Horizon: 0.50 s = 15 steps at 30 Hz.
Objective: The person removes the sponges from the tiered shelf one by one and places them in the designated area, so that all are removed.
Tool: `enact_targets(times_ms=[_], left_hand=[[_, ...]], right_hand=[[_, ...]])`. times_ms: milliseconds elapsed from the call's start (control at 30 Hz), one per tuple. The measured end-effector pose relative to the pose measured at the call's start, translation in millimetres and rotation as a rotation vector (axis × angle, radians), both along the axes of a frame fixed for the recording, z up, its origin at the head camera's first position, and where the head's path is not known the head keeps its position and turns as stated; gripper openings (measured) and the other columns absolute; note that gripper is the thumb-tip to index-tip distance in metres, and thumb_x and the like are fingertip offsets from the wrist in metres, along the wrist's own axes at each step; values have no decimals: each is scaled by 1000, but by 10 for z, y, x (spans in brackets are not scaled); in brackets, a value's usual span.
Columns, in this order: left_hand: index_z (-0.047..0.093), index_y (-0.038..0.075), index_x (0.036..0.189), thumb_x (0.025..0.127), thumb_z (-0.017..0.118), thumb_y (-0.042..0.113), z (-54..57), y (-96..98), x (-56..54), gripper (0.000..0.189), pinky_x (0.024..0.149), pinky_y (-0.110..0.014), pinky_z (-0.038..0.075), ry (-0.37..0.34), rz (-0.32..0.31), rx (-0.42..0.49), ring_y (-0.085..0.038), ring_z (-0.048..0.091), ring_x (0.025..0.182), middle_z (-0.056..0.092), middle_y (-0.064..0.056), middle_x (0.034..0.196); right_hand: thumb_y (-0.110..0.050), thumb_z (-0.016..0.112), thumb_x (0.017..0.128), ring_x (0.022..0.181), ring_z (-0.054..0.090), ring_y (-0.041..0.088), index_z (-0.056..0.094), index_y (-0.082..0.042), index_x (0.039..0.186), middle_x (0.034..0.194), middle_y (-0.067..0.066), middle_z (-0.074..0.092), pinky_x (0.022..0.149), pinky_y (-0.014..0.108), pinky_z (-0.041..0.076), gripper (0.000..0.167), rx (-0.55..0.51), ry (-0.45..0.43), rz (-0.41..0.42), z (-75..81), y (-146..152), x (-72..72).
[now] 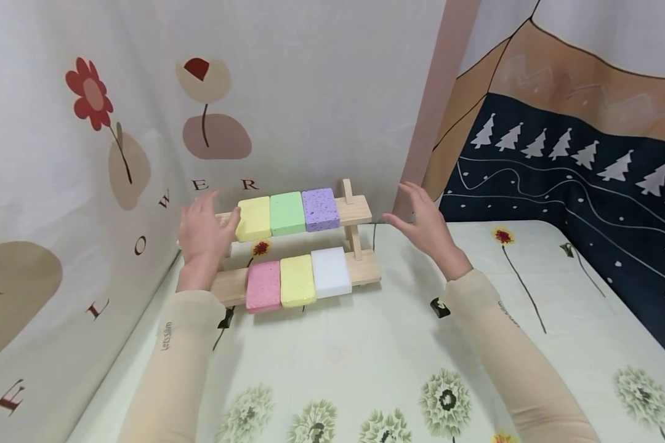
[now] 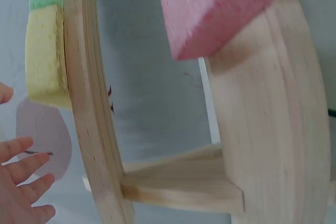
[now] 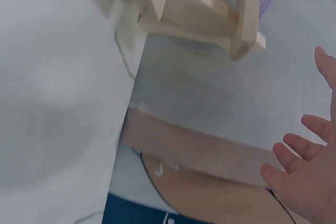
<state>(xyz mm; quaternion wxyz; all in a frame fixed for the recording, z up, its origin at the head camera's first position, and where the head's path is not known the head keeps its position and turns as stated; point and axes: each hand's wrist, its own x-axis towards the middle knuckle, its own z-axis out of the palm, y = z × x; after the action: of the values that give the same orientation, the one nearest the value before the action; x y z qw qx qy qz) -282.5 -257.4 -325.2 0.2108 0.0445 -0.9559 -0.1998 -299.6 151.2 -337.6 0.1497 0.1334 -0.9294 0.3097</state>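
Note:
A two-tier wooden rack (image 1: 360, 210) carries rectangular sponges. On its upper shelf sit a yellow sponge (image 1: 253, 219), a green sponge (image 1: 287, 213) and a speckled purple sponge (image 1: 321, 210). Along the lower shelf (image 1: 229, 285) lie a pink sponge (image 1: 263, 286), another yellow sponge (image 1: 297, 280) and a white sponge (image 1: 331, 272). My left hand (image 1: 204, 237) is at the upper shelf's left end, fingers spread; the left wrist view shows those fingers (image 2: 32, 174) apart from the wood. Beyond the right end, my right hand (image 1: 423, 224) hovers with spread fingers, holding nothing.
A pale cloth with printed flowers (image 1: 338, 357) covers the table. White fabric (image 1: 321, 80) with flower prints hangs behind the rack and on the left. A dark panel with white trees (image 1: 560, 160) hangs at the right.

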Motion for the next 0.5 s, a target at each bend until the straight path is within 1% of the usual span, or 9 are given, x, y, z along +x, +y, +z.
enact_targets(times_ms=[33,167,267,400,500], left_hand=[[35,12,154,101,45,51,-6,-20,6,67,128,-52,6,-7,9,26,-39,29,149,38,-17,158],[34,17,155,101,45,48,-49,-111,26,64,124,-54,21,-26,54,105,-41,32,147,37,-15,159],[34,16,155,102,46,45,-91,-176,36,62,119,-57,30,-42,88,138,-41,35,145,37,-15,160],[35,13,154,102,47,42,-147,-269,42,61,119,-57,30,-59,112,180,-42,34,145,35,-16,160],[38,11,153,102,46,41,-194,-342,45,59,118,-57,33,-56,126,195,-43,37,143,38,-18,158]], right_hand=[[-43,68,93,150,30,35,35,-8,154,163,15,29,120,55,33,78,-5,2,7,-1,-31,-3],[-42,69,93,150,31,33,36,-7,153,162,15,32,120,53,32,77,-15,10,40,-9,-148,-23],[-41,69,93,149,33,32,38,-7,152,160,15,34,121,52,32,75,-23,15,56,-31,-229,-34],[-42,69,93,148,35,32,40,-8,151,159,14,37,120,50,34,73,-35,28,80,-72,-327,-35],[-41,69,93,147,37,31,42,-8,149,157,14,39,120,50,35,71,-45,43,98,-96,-393,-30]])
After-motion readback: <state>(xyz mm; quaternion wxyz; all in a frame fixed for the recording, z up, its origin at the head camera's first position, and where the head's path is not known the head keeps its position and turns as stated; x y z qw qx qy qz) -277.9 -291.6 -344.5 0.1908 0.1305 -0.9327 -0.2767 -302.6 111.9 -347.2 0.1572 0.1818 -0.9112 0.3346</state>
